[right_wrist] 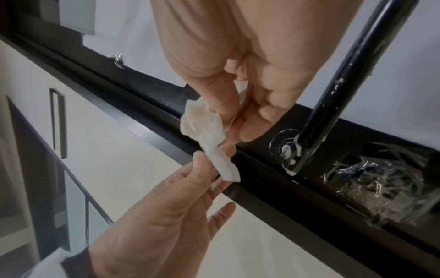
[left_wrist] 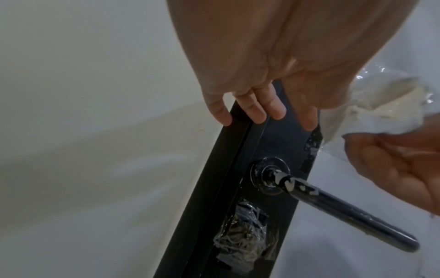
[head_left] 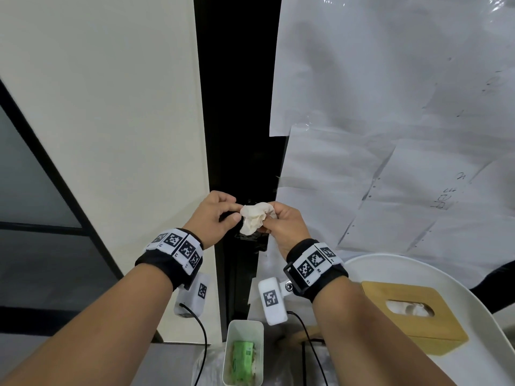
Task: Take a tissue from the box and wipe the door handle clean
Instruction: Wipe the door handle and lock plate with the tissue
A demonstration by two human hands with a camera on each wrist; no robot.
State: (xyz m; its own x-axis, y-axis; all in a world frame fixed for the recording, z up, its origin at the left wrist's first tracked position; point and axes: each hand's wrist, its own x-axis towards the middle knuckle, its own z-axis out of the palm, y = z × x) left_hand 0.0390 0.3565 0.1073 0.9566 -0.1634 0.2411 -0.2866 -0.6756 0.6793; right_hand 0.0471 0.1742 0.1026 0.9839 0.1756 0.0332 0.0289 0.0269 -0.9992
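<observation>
A crumpled white tissue (head_left: 254,218) is held between both hands in front of the black door frame (head_left: 239,107). My right hand (head_left: 272,219) pinches its upper bunch (right_wrist: 202,124) with thumb and fingers. My left hand (head_left: 236,212) pinches the tissue's lower tail between thumb and forefinger (right_wrist: 202,161). The black lever door handle (left_wrist: 333,205) juts out just below the hands, with white smears near its round base (left_wrist: 270,175) and along the bar (right_wrist: 345,84). In the head view the hands hide the handle. The wooden tissue box (head_left: 412,313) lies at the lower right, a tissue showing in its slot.
The box rests on a round white table (head_left: 473,358). A white bin (head_left: 243,330) with green packaging inside stands on the floor below my hands. Paper under clear plastic (head_left: 390,107) covers the door on the right. A cream wall (head_left: 111,107) is on the left.
</observation>
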